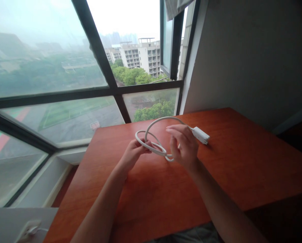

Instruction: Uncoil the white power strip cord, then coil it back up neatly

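Cable in left grip, perhaps right grip

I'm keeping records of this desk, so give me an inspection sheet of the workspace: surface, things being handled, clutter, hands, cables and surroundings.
Surface: reddish-brown table.
Things handled: white cable in loose loops; white adapter block beyond the right hand.
Clutter: nothing seen.
Hands: left hand pinches the loops; right hand is at the cable, its grip partly hidden.
Cables: besides the looped one, a white cord at a wall socket, lower left.
Surroundings: dark-framed window ahead, grey wall to the right.
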The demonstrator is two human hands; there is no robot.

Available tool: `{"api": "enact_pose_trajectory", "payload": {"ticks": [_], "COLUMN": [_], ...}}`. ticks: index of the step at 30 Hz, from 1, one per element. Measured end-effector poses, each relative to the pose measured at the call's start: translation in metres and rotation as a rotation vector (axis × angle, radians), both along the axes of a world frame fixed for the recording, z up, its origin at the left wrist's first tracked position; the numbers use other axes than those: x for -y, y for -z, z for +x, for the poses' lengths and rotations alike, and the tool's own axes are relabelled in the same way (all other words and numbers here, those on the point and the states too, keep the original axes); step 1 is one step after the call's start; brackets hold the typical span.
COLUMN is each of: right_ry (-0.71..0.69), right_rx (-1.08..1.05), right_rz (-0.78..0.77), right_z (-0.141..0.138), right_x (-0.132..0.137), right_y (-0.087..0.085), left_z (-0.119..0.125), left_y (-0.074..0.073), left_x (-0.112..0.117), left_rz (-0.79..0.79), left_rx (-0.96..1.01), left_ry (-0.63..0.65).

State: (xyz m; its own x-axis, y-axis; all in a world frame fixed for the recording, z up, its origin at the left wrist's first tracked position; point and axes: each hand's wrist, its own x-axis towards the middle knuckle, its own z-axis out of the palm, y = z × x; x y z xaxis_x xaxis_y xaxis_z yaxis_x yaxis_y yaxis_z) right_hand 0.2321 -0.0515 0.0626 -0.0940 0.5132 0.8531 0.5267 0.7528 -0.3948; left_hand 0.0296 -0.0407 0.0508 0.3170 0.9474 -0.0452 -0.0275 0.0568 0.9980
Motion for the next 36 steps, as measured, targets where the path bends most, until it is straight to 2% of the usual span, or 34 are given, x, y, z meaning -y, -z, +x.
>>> {"api": "enact_pose_trajectory", "payload": {"ticks": [3,6,8,9,11,14,16,18,20,22,24,27,31,36], "right_ry": [-0.184,-0.158,-0.093,-0.079,-0.124,-0.355,-0.549,-0.749,-0.904,-0.97,-0.96,-0.878,-0.765,-0.726], "right_rx": [0.242,0.52,0.554,0.493,0.228,-0.372,-0.752,-1.028,-1.219,-1.32,-1.316,-1.16,-0.876,-0.67], "right_rz": [-0.209,-0.447,-0.539,-0.573,-0.642,-0.793,-0.902,-0.967,-0.962,-0.931,-0.891,-0.848,-0.941,-1.081], "right_z": [-0.011,-0.013,-0.011,-0.009,-0.005,0.001,0.007,0.014,0.019,0.021,0.017,0.007,0.001,0.013], "right_x": [0.01,0.006,0.001,-0.002,-0.007,-0.014,-0.02,-0.027,-0.032,-0.037,-0.042,-0.047,-0.044,-0.021], "right_y": [-0.001,0.007,0.012,0.013,0.012,0.002,-0.011,-0.027,-0.046,-0.065,-0.081,-0.093,-0.088,-0.077], "left_z": [-0.003,-0.008,-0.011,-0.013,-0.015,-0.014,-0.012,-0.009,-0.007,-0.006,-0.006,-0.008,-0.011,-0.009], "left_y": [0.003,0.006,0.008,0.01,0.014,0.022,0.028,0.032,0.036,0.04,0.043,0.048,0.052,0.052], "left_x": [-0.002,-0.006,-0.008,-0.01,-0.013,-0.017,-0.019,-0.02,-0.02,-0.02,-0.022,-0.024,-0.027,-0.026], "left_rz": [-0.029,-0.029,-0.001,0.019,0.062,0.11,0.146,0.182,0.213,0.244,0.264,0.253,0.211,0.207], "left_rx": [0.048,0.02,-0.053,-0.093,-0.163,-0.223,-0.246,-0.276,-0.321,-0.372,-0.399,-0.402,-0.373,-0.339], "left_ry": [-0.01,-0.04,-0.072,-0.085,-0.097,-0.104,-0.12,-0.139,-0.154,-0.167,-0.177,-0.18,-0.193,-0.219]}}
